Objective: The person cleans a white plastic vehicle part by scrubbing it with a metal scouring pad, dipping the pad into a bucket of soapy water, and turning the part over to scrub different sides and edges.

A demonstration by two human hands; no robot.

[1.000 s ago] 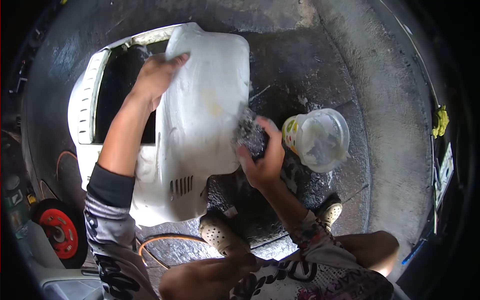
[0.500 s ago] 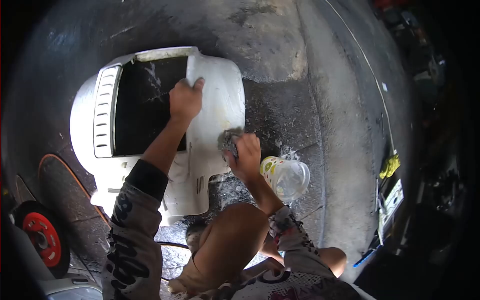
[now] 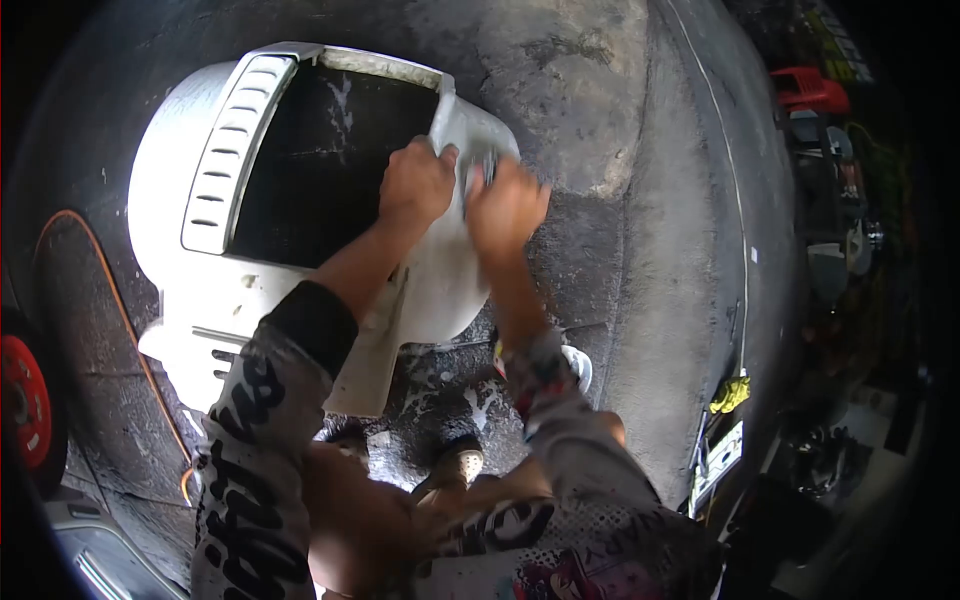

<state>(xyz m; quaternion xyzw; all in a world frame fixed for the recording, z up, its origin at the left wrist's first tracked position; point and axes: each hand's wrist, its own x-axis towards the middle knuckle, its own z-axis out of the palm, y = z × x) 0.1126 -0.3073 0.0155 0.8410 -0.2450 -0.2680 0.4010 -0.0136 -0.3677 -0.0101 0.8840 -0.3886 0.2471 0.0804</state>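
Observation:
A white body panel point(image 3: 460, 270) with a large rectangular opening and a slotted vent strip point(image 3: 232, 150) rests on the wet floor. My left hand point(image 3: 415, 182) grips the edge of the opening on its right side, fingers wrapped round the rim. Just to the right, my right hand point(image 3: 508, 205) is on the panel's upper right surface, closed on a greyish scrubbing pad point(image 3: 484, 163) that is blurred by motion and mostly hidden. The bucket point(image 3: 578, 368) stands below, largely covered by my right sleeve.
An orange hose point(image 3: 125, 315) runs along the floor at the left, near a red-rimmed wheel point(image 3: 25, 400). A yellow cloth point(image 3: 730, 394) lies at the right by a cable. Farther right are a red object point(image 3: 810, 90) and dark clutter.
The panel appears tilted and shifted in view. My right hand has moved up the panel with the pad, closer to my left hand, which still holds the rim. My right sleeve now covers much of the bucket.

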